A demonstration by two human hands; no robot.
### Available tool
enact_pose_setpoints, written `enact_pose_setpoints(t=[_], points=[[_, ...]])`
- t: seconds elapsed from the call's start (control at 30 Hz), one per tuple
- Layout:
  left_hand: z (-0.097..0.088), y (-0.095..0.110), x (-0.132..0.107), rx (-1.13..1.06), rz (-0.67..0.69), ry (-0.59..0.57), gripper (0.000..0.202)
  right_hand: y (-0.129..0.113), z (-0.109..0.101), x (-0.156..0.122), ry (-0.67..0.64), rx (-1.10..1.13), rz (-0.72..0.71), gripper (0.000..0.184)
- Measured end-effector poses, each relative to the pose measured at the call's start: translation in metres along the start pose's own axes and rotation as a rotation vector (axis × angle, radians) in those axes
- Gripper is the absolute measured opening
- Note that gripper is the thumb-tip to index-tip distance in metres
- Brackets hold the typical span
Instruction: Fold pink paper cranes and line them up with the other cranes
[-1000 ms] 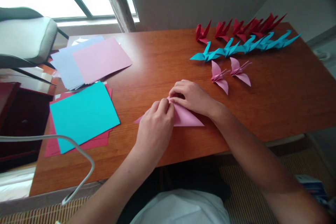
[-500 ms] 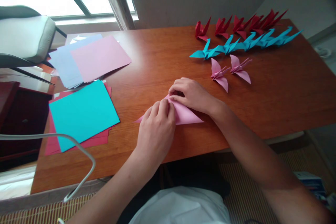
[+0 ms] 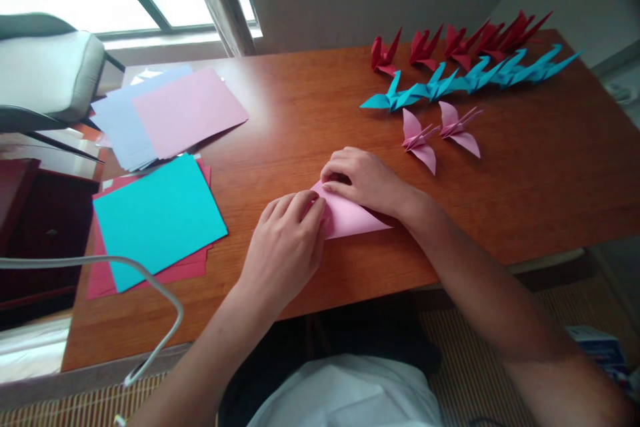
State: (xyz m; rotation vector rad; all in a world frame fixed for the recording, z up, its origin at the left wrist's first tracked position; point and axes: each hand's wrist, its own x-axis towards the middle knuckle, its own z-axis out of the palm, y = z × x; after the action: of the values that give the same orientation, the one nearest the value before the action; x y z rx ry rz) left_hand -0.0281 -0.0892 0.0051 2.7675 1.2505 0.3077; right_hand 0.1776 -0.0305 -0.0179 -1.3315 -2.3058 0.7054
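Note:
A pink sheet of origami paper (image 3: 350,217), folded into a triangle, lies on the wooden table (image 3: 310,107) in front of me. My left hand (image 3: 290,233) covers its left part, fingers curled and pressed onto the paper. At the top corner, my right hand (image 3: 363,177) grips the paper with thumb and fingers bent together. The triangle's right point sticks out below my right wrist. What the left fingertips do underneath is partly hidden.
Beyond my right hand stand pink cranes (image 3: 420,140), a row of blue cranes (image 3: 435,87) and red cranes (image 3: 425,50). Leftward lie blue paper (image 3: 160,220) over red sheets, and pink paper (image 3: 193,110) over pale ones. A white cable (image 3: 170,300) curves at lower left.
My left hand has slid left along the paper and now covers its left point, baring more of the middle. My right hand has stayed at the top corner.

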Motion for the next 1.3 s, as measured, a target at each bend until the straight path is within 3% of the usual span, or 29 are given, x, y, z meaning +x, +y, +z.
enact_pose_setpoints(t=[0.17, 0.33, 0.6, 0.7, 0.97, 1.3], points=[[-0.005, -0.012, -0.010, 0.006, 0.070, 0.105, 0.025, 0.000, 0.000, 0.000, -0.002, -0.004, 0.002, 0.010], [-0.009, -0.011, -0.019, 0.075, 0.167, 0.136, 0.025, 0.000, 0.000, 0.000, 0.002, 0.005, 0.009, 0.010], [-0.006, 0.003, -0.020, 0.097, 0.206, 0.070, 0.027, 0.002, 0.002, 0.000, 0.019, 0.015, -0.005, 0.008], [-0.001, 0.000, -0.018, 0.107, 0.211, 0.034, 0.032, 0.002, 0.002, 0.000, 0.021, 0.017, -0.006, 0.009], [-0.003, -0.017, -0.017, 0.125, 0.302, 0.046, 0.018, 0.004, 0.003, 0.000, 0.019, 0.012, -0.011, 0.007], [-0.001, -0.013, -0.014, 0.153, 0.310, 0.076, 0.026, 0.002, 0.001, 0.000, 0.013, 0.026, -0.009, 0.007]])
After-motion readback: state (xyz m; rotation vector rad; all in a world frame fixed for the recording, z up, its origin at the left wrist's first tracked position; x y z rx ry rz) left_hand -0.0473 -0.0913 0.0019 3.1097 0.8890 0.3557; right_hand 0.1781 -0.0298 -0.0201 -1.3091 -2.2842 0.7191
